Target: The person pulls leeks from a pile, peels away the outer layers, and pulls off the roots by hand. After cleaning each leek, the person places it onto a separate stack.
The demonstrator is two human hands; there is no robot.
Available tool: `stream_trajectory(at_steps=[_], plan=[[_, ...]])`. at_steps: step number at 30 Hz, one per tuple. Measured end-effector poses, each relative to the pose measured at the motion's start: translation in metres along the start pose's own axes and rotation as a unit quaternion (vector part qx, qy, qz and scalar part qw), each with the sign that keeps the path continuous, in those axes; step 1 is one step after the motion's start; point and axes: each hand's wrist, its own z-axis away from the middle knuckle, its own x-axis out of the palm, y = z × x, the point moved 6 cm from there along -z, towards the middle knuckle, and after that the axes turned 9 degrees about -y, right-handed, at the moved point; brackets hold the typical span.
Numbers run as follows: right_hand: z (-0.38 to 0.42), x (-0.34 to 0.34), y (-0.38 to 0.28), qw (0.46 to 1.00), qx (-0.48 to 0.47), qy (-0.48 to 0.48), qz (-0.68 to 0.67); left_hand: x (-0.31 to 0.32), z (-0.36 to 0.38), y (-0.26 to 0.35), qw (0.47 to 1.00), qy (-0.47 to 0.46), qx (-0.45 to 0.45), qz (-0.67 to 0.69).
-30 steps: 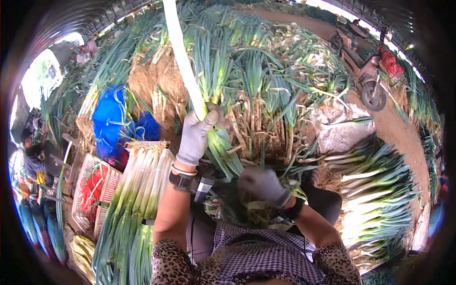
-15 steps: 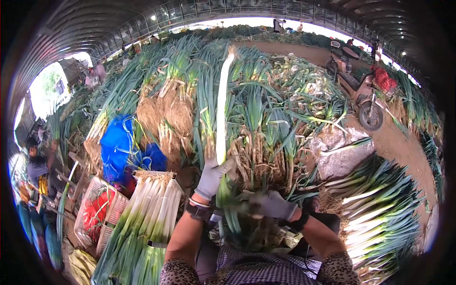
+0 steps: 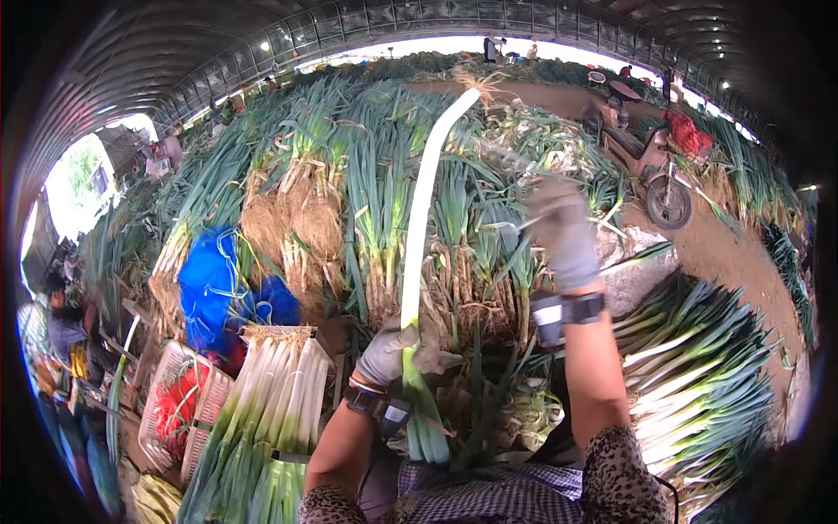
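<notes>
My left hand (image 3: pixel 393 354), in a grey glove, is closed around a long green onion (image 3: pixel 417 231) where the white stalk turns green. The stalk stands nearly upright, its top bending right to a tuft of roots, and its leaves hang down over my lap. Up and to the right of the stalk, my right hand (image 3: pixel 563 227), also gloved, is smeared by motion. Its fingers cannot be made out, nor whether they hold anything. At my left, a stack of peeled green onions (image 3: pixel 275 384) lies in a holder, root ends away from me.
A fanned pile of green onions (image 3: pixel 698 384) lies at my right, by a pale sack (image 3: pixel 630 271). Unpeeled bundles (image 3: pixel 301 210) stand ahead. A crate (image 3: pixel 157 397) with red netting and a blue bag (image 3: pixel 209 284) are at left. A motorbike (image 3: pixel 650 170) stands farther back; a person (image 3: pixel 68 319) sits far left.
My right hand has moved up and to the right, away from the lower stalk. The green onion stays in my left hand, its root end now leaning farther right.
</notes>
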Motion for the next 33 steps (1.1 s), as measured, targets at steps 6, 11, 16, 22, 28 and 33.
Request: stream_trajectory(at_steps=[6, 11, 16, 22, 28, 33], plan=[[0.062, -0.103, 0.03, 0.838, 0.067, 0.156, -0.518, -0.003, 0.006, 0.001, 1.0, 0.019, 0.009, 0.003], [0.027, -0.047, -0.012, 0.951, 0.275, 0.115, -0.075, 0.003, 0.002, -0.009, 0.997, 0.067, -0.022, -0.013], [-0.025, 0.035, -0.057, 0.982, 0.176, -0.045, -0.057, 0.053, -0.029, 0.005, 0.876, 0.099, 0.123, -0.456], [-0.022, 0.025, -0.096, 0.995, 0.08, 0.021, 0.055, -0.006, 0.01, -0.036, 0.879, 0.192, 0.077, -0.429], [-0.048, -0.006, -0.098, 0.97, 0.042, 0.048, -0.236, 0.059, 0.105, 0.185, 0.415, 0.357, 0.147, -0.824], [-0.017, 0.114, -0.045, 0.92, 0.156, -0.12, -0.34, 0.142, 0.262, 0.264, 0.145, 0.426, -0.171, -0.876]])
